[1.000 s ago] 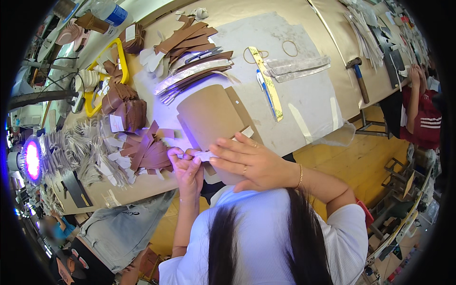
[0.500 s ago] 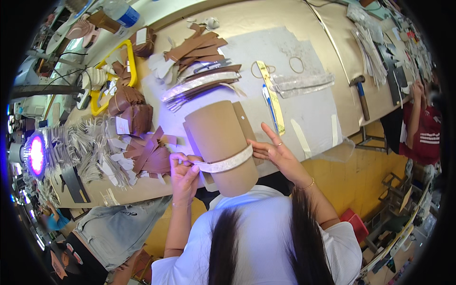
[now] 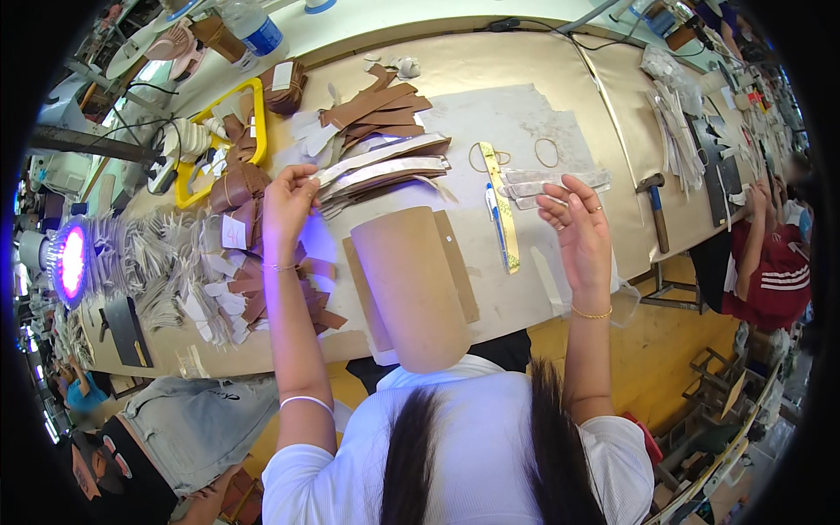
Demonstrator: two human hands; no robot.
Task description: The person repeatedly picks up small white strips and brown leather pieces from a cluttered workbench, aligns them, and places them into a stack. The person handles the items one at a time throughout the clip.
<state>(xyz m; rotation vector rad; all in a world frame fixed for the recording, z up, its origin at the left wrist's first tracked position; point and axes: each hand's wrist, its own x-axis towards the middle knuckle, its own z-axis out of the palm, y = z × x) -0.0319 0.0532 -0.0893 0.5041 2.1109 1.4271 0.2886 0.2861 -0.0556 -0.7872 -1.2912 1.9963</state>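
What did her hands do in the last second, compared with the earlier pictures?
Both hands left the tan curved cardboard piece and its pale strip. The left hand went up-left to the stacked strips; the right hand rose toward the clear strips, fingers spread. The yellow ruler, pen and hammer stayed put.

both hands have let go of the rolled brown cardboard tube [image 3: 411,284]; the white strip they wrapped round it is gone; the left hand [image 3: 289,201] has lifted toward ten o'clock, onto the stacked strips [image 3: 381,166]; the right hand [image 3: 577,227] has risen toward two o'clock, fingers spread.
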